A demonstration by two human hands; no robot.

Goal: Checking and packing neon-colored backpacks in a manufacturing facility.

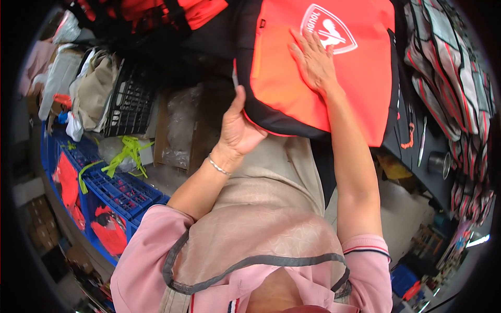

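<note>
Presses the right hand (315,62) flat against the upper front of a large orange-red bag (360,88), palm down, fingers slightly spread and partly covering a white shield emblem (342,44). Cups the left hand (240,130) at the bag's lower left corner, thumb raised along the black side, palm turned up, the other fingers mostly out of sight at the lower edge. Cannot tell the firmness of that left hold. Has the two hands well apart, with the bag lying under the right one and reaching up and to the right from the left one. Wears a thin bracelet (218,164) on the left wrist, plus a pink shirt (146,250) and a beige apron (255,214) below the hands.

Right of the right hand, past the bag, has a dark desk (434,141) with an orange cord (408,136), a slim white stick (422,141) and a metal cup (439,163); farther right, a pile of grey bags (443,68) with red and black trim. Left of the left hand, has a cardboard box (194,148) with clear plastic inside, then a black basket (130,99); lower left, yellow-green straps (125,156) near blue crates (136,201).
</note>
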